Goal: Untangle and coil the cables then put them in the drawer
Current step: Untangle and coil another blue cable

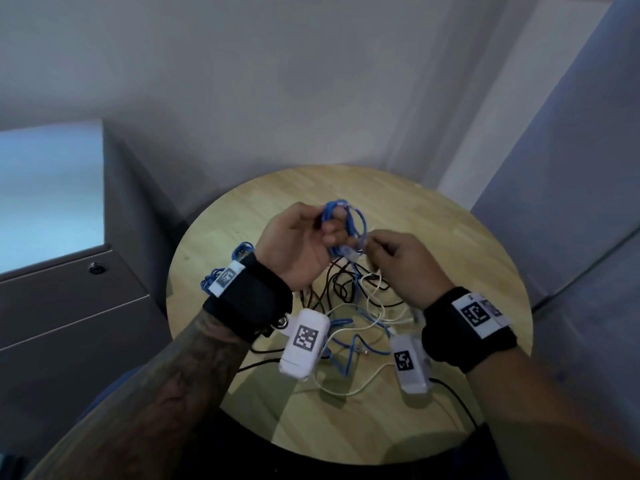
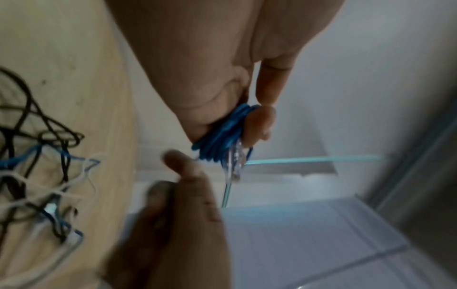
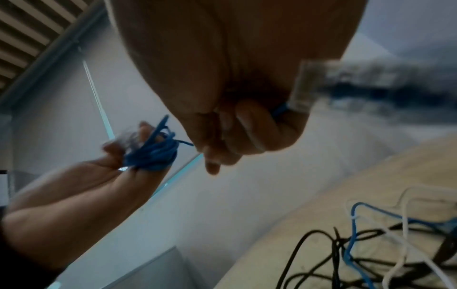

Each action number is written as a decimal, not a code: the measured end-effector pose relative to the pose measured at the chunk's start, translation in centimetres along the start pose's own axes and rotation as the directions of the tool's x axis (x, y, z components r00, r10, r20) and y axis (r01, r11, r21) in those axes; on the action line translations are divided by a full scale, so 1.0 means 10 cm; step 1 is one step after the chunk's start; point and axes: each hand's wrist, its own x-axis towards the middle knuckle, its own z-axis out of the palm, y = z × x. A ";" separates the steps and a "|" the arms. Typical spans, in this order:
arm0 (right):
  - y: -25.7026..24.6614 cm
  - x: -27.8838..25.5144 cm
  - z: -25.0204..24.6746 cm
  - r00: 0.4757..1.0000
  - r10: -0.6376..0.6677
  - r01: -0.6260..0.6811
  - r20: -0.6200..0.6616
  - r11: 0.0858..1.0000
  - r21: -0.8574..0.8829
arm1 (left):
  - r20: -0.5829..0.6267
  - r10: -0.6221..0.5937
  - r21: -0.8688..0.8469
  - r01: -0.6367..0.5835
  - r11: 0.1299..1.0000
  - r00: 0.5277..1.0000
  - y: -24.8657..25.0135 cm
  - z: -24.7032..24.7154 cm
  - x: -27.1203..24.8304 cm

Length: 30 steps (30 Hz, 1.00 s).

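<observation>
My left hand [image 1: 304, 237] holds a small coil of blue cable [image 1: 343, 223] above the round wooden table [image 1: 450, 237]; its fingers are curled round the loops [image 2: 222, 135]. My right hand [image 1: 391, 251] pinches the free end of that blue cable near its clear plug [image 3: 303, 91], just right of the coil [image 3: 153, 152]. Below both hands lies a tangle of black, white and blue cables [image 1: 353, 306]. Another coiled blue cable [image 1: 225, 268] lies on the table's left edge, partly hidden by my left wrist.
A grey drawer cabinet [image 1: 69, 306] with a round lock [image 1: 95, 268] stands left of the table, its drawers closed. Walls meet in a corner behind the table. A black cable [image 1: 460, 403] runs off the table's near right edge.
</observation>
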 end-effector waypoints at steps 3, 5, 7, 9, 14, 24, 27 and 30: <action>-0.10 -0.06 0.22 0.983 -0.030 0.039 0.179 0.998 -0.049 | -0.075 0.133 -0.084 -0.139 0.987 0.988 0.08 -0.22 0.08; -0.19 -0.10 0.28 0.973 -0.074 0.102 0.217 0.987 -0.124 | -0.206 0.224 0.003 -0.229 0.974 0.952 0.13 -0.41 0.11; -0.23 -0.14 0.26 0.964 -0.097 0.146 0.248 0.971 -0.188 | -0.293 0.318 0.157 -0.283 0.946 0.902 0.17 -0.56 0.12; -0.25 -0.19 0.21 0.964 -0.119 0.168 0.238 0.965 -0.202 | -0.303 0.424 0.407 -0.287 0.867 0.853 0.16 -0.58 0.12; -0.37 -0.22 0.00 0.977 -0.193 0.185 -0.087 0.978 -0.094 | -0.100 0.341 0.919 -0.044 0.391 0.935 -0.10 -0.29 0.02; -0.27 -0.14 -0.18 0.984 -0.082 0.100 -0.159 0.989 0.109 | -0.064 0.007 0.653 0.037 0.756 0.998 -0.08 -0.02 -0.07; -0.29 -0.15 -0.06 0.986 -0.117 0.131 -0.120 0.984 0.120 | -0.039 -0.039 0.383 0.051 0.922 0.998 -0.05 0.02 -0.07; -0.34 -0.21 0.06 0.989 -0.146 0.151 -0.039 0.968 0.203 | -0.033 -0.033 0.256 0.040 0.966 0.999 -0.04 0.01 -0.06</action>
